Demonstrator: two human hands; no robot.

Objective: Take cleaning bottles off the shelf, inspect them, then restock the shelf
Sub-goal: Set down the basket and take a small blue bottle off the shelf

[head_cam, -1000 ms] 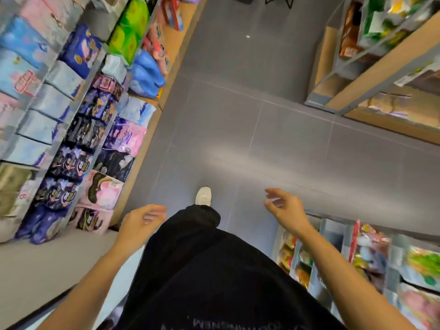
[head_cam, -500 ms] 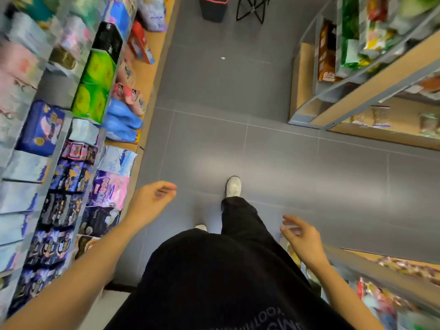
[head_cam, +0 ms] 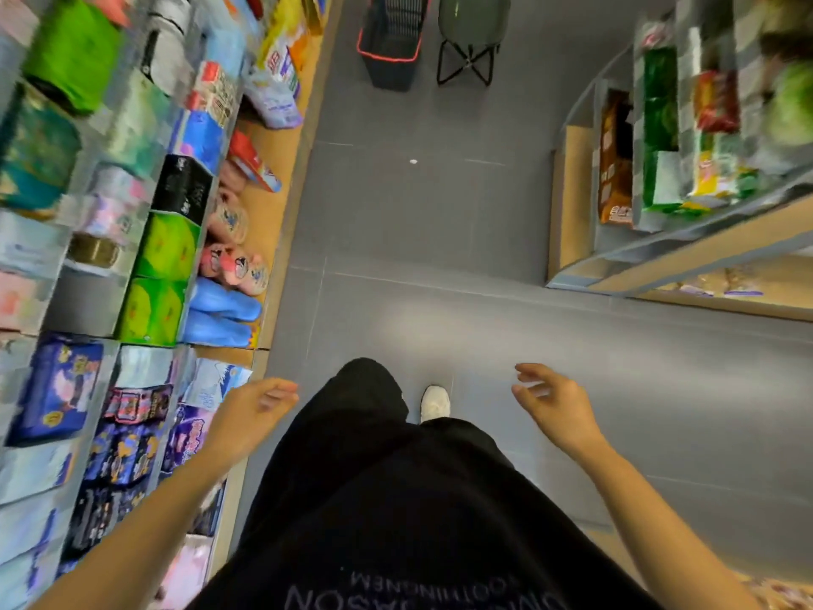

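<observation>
1. Head view: open floor aisle [head_cam: 418, 257] between left shelf [head_cam: 281, 204] edge and right shelf [head_cam: 660, 257] corner.
2. Left hand [head_cam: 253, 411], right hand [head_cam: 556, 405]: grip relaxed, fingers spread, empty; cleaning bottles indiscernible.
3. Since earlier frame: basket [head_cam: 389, 37] nearer.

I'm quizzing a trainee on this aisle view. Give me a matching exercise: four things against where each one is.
1 shopping basket
2 folding stool
3 white shoe
4 blue packs

A bottom board of the left shelving
B floor, nearest the camera
C far floor, right of the basket
D far floor, by the left shelving

Pairs: 1-D, 2-C, 3-B, 4-A
</observation>
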